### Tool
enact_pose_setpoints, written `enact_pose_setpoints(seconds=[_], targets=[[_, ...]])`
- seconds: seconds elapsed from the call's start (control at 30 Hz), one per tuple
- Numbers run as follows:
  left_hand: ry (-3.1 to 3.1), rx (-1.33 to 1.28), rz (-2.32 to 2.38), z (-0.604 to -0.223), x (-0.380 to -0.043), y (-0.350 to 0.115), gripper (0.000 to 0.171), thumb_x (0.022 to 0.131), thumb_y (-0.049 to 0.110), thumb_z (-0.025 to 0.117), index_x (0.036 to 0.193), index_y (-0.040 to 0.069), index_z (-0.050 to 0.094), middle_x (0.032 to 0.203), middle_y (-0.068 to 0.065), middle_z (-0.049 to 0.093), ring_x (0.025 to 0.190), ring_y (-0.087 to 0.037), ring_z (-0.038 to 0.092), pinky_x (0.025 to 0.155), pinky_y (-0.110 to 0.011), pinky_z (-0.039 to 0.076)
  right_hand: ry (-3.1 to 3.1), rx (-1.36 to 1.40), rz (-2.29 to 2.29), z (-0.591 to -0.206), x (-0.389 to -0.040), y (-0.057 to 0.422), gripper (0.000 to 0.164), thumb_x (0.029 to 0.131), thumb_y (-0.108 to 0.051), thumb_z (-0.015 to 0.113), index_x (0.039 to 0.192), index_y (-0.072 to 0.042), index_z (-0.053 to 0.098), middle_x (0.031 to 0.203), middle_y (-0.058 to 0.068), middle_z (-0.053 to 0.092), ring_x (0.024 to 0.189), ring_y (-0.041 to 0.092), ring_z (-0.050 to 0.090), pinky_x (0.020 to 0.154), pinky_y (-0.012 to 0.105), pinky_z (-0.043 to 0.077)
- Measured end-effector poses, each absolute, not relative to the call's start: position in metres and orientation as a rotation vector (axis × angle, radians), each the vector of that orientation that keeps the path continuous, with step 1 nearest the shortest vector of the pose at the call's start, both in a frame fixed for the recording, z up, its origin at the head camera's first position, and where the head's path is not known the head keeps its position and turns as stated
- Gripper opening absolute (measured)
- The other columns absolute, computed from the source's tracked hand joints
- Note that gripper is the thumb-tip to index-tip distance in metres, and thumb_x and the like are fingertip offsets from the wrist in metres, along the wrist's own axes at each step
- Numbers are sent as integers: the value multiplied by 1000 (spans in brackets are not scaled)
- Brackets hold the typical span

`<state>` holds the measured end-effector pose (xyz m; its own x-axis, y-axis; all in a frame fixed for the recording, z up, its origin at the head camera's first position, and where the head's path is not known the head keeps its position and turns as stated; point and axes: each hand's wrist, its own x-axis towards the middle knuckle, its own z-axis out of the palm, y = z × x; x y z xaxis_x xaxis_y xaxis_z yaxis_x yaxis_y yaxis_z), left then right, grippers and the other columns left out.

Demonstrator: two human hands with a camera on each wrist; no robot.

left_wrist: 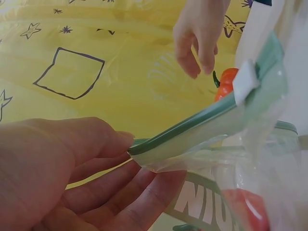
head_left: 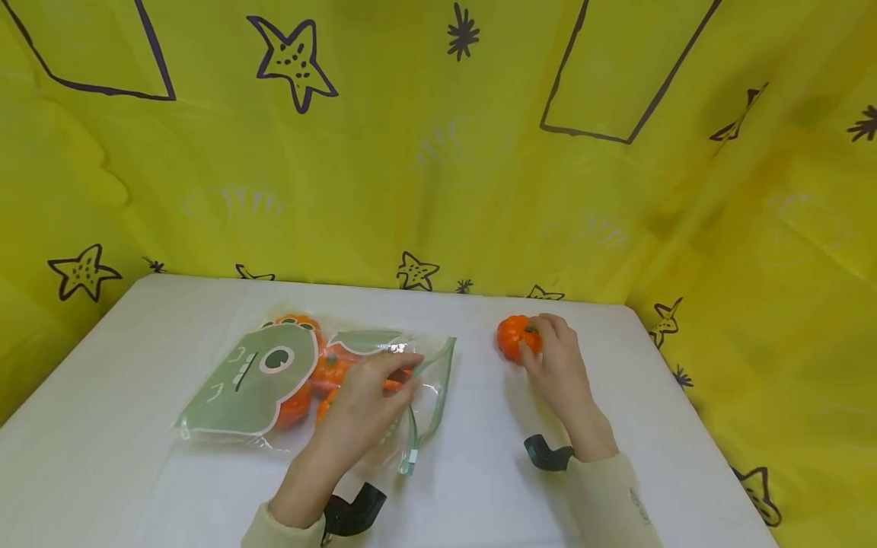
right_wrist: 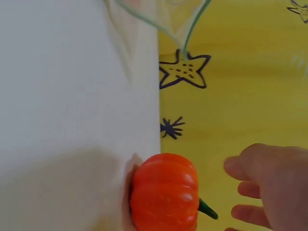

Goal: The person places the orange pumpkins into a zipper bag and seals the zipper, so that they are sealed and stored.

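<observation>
A clear zip bag (head_left: 236,399) with a green one-eyed monster print lies left of the table's middle, several orange toy pumpkins (head_left: 330,371) inside it. My left hand (head_left: 363,403) pinches the green zip edge (left_wrist: 185,125) of the bag's mouth between thumb and fingers; the mouth gapes. A white slider (left_wrist: 245,83) sits on the zip. One loose orange pumpkin (head_left: 511,336) with a green stem (right_wrist: 208,209) rests on the table to the right. Beside it is my right hand (head_left: 563,369), its fingers apart from the pumpkin in the right wrist view.
Both items lie on a white table (head_left: 493,472). Yellow cloth (head_left: 384,175) with drawn stars hangs behind the table and along its sides. A dark wrist mount (head_left: 356,511) is on the left wrist, another (head_left: 548,454) on the right.
</observation>
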<state>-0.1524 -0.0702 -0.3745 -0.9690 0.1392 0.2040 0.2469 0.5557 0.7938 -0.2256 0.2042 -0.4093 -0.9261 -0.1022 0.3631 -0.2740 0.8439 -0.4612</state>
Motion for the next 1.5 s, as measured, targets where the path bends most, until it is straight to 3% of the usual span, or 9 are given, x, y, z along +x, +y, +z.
enact_pose_setpoints(seconds=[0.2, 0.43, 0.63, 0.97, 1.5], targets=[[-2673, -325, -1390, -375, -152, -70, 32, 88, 6, 71, 120, 9, 71, 114, -4, 72, 97, -15, 68, 86, -31, 59, -2871, 193, 702, -415, -241, 199, 51, 92, -17, 67, 135, 5, 50, 145, 29, 38, 132, 51, 36, 106, 67, 36], [-2681, -325, -1391, -376, -151, -70, 32, 88, 5, 71, 120, 9, 71, 115, -5, 72, 98, -16, 68, 86, -32, 59, -2931, 153, 686, -431, -242, 193, 65, 90, -19, 71, 143, -1, 39, 149, 28, 29, 136, 49, 30, 105, 66, 40], [-2699, -318, -1395, -376, -151, -70, 33, 88, 4, 71, 120, 10, 71, 114, -3, 72, 98, -14, 67, 86, -32, 59, -2922, 113, 710, -435, -239, 189, 60, 90, -23, 72, 138, -1, 42, 146, 25, 32, 135, 45, 32, 105, 61, 43], [-2653, -329, -1429, -375, -154, -69, 32, 86, 3, 73, 118, 7, 72, 109, -4, 73, 94, -14, 68, 84, -31, 59, -2869, 198, 656, -429, -239, 185, 50, 90, -15, 70, 135, -4, 50, 142, 22, 38, 134, 44, 35, 101, 61, 47], [-2651, -363, -1396, -377, -152, -70, 32, 87, 5, 72, 119, 6, 71, 110, -4, 73, 95, -15, 68, 86, -33, 59, -2658, 301, 813, -428, -186, 166, 50, 81, -7, 78, 126, -4, 58, 138, 20, 47, 129, 41, 44, 101, 58, 49]])
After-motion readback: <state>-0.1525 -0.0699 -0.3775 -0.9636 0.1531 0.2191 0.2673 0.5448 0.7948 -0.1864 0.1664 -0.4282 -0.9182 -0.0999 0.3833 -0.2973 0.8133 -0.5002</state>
